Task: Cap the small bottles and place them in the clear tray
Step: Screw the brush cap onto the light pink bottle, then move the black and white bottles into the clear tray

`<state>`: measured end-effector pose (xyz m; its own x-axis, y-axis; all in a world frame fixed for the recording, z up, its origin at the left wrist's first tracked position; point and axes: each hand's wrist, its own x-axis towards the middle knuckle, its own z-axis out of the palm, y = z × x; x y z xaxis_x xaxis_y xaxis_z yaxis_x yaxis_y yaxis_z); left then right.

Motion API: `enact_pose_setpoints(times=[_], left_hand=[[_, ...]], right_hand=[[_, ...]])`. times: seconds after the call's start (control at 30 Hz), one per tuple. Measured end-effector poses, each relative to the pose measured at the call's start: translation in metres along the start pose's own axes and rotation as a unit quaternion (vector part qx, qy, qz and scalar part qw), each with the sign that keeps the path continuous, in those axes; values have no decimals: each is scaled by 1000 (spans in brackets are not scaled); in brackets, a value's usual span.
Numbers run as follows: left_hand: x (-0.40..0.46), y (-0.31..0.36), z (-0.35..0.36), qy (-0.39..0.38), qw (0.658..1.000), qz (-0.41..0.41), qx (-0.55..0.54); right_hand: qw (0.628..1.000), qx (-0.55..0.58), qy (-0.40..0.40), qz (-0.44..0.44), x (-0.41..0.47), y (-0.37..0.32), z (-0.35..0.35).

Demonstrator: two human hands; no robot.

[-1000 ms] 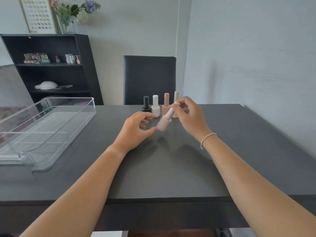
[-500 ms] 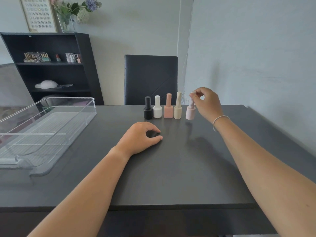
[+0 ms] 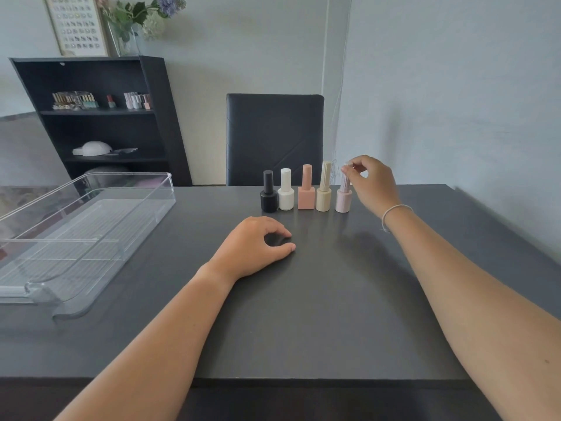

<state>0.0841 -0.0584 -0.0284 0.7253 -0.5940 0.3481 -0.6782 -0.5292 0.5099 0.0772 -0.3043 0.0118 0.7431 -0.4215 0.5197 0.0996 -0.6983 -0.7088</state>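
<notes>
Several small capped bottles stand in a row at the far side of the dark table: black bottle (image 3: 268, 192), white bottle (image 3: 286, 191), peach bottle (image 3: 306, 189), cream bottle (image 3: 324, 189) and pale pink bottle (image 3: 343, 199) at the right end. My right hand (image 3: 368, 183) pinches the cap top of the pale pink bottle, which stands on the table. My left hand (image 3: 256, 246) rests on the table in front of the row, fingers loosely curled, holding nothing. The clear tray (image 3: 91, 235) lies at the left with no bottles in it.
A black chair (image 3: 274, 138) stands behind the table's far edge. A black shelf unit (image 3: 100, 117) with small items and a vase is at the back left. The wall runs close along the table's right side.
One second ago both hands held the pale pink bottle tilted in mid-air. It now stands at the row's right end, my right hand still on its cap; my left hand has dropped onto the table.
</notes>
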Motion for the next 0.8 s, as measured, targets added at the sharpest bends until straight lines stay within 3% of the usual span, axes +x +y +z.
enact_pose_setpoints(times=[0.27, 0.4, 0.6, 0.8], left_hand=[[2, -3, -1, 1, 1000, -10, -24], [9, -8, -8, 73, 995, -38, -53], [39, -12, -31, 164, 983, -44, -65], [64, -14, -38, 168, 979, -62, -97]], right_hand=[[999, 2, 27, -18, -1, -4, -5], [996, 15, 46, -76, -1, -22, -8], [991, 35, -43, -121, -8, -56, 17], [985, -31, -116, -128, -7, -59, 45]])
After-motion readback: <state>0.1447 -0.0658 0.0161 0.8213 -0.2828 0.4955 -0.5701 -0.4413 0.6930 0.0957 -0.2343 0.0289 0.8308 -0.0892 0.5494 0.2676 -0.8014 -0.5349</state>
